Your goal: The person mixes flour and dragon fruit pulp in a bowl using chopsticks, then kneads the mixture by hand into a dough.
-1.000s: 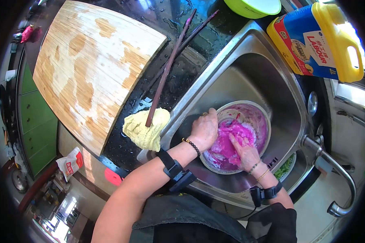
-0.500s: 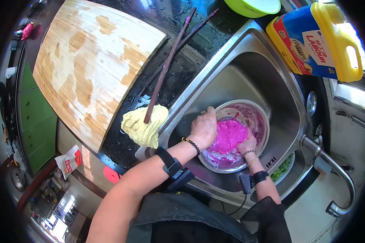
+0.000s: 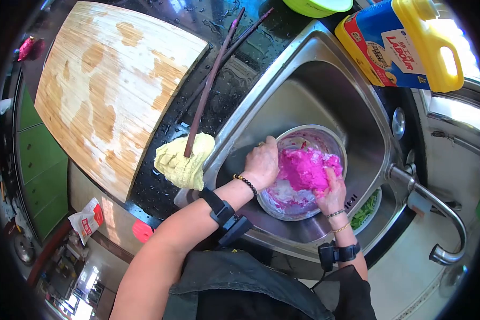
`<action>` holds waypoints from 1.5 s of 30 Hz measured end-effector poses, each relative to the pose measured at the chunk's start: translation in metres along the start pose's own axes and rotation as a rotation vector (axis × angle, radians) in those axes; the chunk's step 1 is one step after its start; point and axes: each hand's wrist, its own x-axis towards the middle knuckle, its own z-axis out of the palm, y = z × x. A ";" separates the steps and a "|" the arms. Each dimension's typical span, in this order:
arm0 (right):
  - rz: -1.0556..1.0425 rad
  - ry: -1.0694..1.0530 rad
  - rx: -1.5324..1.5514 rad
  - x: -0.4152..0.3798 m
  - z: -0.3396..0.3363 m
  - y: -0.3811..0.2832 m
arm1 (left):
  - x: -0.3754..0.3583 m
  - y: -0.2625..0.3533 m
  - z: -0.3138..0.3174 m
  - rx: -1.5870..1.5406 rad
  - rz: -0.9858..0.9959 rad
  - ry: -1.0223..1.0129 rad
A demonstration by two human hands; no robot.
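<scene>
A metal bowl [image 3: 282, 212] stands in the sink, its inside smeared with pink and white flour. In it lies a lump of bright pink dough [image 3: 304, 166], rough and sticky. My left hand [image 3: 262, 162] is closed on the left side of the bowl's rim, its fingertips partly hidden. At the right side, my right hand [image 3: 332, 193] grips the edge of the pink dough, with pink stuck to its fingers. Left of the sink, a pale yellow dough [image 3: 170, 162] rests on the black counter, the end of a long dark stick [image 3: 208, 88] lying on it.
A large floury wooden board [image 3: 109, 90] covers the left counter. The steel sink [image 3: 298, 101] has a faucet [image 3: 437, 197] at right and a bowl of greens [image 3: 364, 213] in its smaller basin. A yellow jug [image 3: 405, 50] and a green bowl [image 3: 320, 5] stand behind.
My right hand has drawn back toward the bowl's near right rim, and the pink dough has shifted and bunched to the right. My left hand stays at the rim. The view has moved slightly.
</scene>
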 end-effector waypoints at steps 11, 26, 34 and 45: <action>-0.439 -0.248 -0.319 -0.005 0.028 -0.037 | 0.001 0.002 0.004 -0.031 -0.020 0.032; 0.148 -0.703 -0.531 0.039 0.092 -0.045 | 0.002 -0.001 0.005 -0.013 0.007 0.000; 0.008 -0.762 -0.582 0.052 0.108 -0.016 | 0.002 0.003 0.003 0.038 -0.022 -0.029; -0.206 -0.414 -0.294 0.003 0.099 0.001 | 0.004 -0.002 0.003 0.092 0.013 -0.033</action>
